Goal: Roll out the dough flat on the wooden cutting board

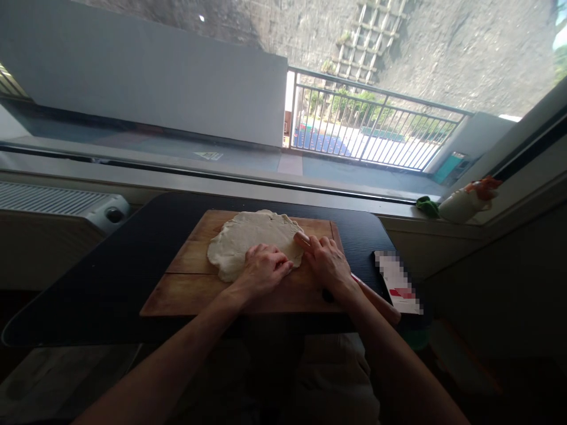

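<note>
A flattened sheet of pale dough [248, 236] with an uneven edge lies on a wooden cutting board [177, 292]. My left hand [264, 265] rests on the dough's near edge, fingers curled and closed against it; what lies under the fingertips is hidden. Closed around a wooden rolling pin [378, 300], my right hand [328, 260] is at the right side of the board. The pin slants from the dough's right edge, beneath my hand and wrist, out past the board's near right corner.
The board sits on a dark table [106, 265] with rounded corners. At the table's right lies a flat, pixelated item [398, 283]. A radiator [62, 203] stands to the left. On the windowsill are a white pot [460, 203] and a green object [427, 205].
</note>
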`<state>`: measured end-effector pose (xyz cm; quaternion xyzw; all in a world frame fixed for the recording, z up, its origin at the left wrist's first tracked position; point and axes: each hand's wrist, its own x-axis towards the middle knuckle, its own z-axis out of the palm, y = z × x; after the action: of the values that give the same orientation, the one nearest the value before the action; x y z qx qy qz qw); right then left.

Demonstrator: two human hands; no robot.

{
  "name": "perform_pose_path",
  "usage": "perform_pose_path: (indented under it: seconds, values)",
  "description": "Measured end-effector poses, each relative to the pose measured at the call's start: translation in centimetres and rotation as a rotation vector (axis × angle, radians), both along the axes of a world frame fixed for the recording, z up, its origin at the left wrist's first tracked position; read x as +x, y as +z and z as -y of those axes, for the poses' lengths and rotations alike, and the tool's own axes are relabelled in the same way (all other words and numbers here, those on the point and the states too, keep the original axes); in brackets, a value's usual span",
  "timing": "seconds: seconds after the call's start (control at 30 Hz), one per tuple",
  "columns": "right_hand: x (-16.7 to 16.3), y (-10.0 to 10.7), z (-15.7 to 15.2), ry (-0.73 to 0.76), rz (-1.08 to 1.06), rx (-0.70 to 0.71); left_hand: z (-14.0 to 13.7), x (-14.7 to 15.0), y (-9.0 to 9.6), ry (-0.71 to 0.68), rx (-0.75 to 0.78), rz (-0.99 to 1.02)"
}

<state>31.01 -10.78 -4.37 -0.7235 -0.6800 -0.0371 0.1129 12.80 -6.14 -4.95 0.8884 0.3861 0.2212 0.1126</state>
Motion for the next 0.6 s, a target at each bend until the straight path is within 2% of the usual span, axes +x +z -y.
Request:
perform_pose_path:
  seconds: [0.2,0.37,0.6]
  values:
    - [0.1,-0.1,0.0,-0.004,0.002,0.014,-0.4,-0.4,-0.6,0.08,0.052,0.027]
    - [0.1,-0.1,0.0,-0.005,-0.003,0.01,-0.2,0.5,-1.1,0.107,0.057,-0.015]
    - [0.0,-0.1,-0.1,0.0,-0.006,0.007,0.3,1.8,-1.2,0.196,0.144,-0.047]
